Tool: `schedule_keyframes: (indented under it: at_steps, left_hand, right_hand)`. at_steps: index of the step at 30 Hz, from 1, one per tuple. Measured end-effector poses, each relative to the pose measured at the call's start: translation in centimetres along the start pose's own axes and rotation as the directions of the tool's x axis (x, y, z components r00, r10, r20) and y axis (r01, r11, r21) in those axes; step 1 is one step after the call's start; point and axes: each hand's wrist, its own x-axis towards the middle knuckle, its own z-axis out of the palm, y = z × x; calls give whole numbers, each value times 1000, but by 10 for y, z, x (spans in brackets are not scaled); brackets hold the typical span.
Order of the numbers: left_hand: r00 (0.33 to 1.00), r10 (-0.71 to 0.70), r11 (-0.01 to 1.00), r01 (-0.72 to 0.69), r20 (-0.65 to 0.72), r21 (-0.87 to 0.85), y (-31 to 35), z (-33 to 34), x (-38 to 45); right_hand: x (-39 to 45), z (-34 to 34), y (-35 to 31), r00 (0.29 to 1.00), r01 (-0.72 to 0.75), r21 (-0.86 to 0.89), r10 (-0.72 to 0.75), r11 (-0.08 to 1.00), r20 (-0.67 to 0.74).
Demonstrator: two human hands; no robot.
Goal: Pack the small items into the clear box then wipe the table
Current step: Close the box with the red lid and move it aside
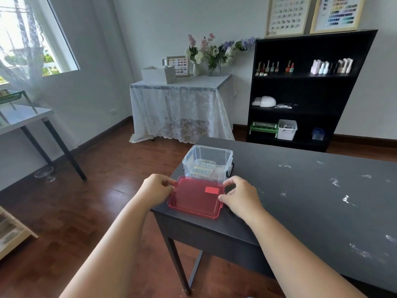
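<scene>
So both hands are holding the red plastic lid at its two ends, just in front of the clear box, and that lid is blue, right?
Not quite: the head view shows the plastic lid is red, not blue. Otherwise correct: the left hand and right hand grip its two ends, just in front of the clear plastic box.

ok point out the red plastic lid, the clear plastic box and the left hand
red plastic lid [194, 200], head view, middle of its flat top
clear plastic box [223, 152], head view, far right rim
left hand [158, 188], head view, back of the hand
</scene>
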Motion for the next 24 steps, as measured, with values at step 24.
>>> schedule_keyframes:
  at_steps: [24]
  left_hand:
    - [957, 24, 824, -182, -288, -536, 62, 4, 21]
  right_hand:
    - [31, -25, -30, 845, 482, -111, -494, 869, -204]
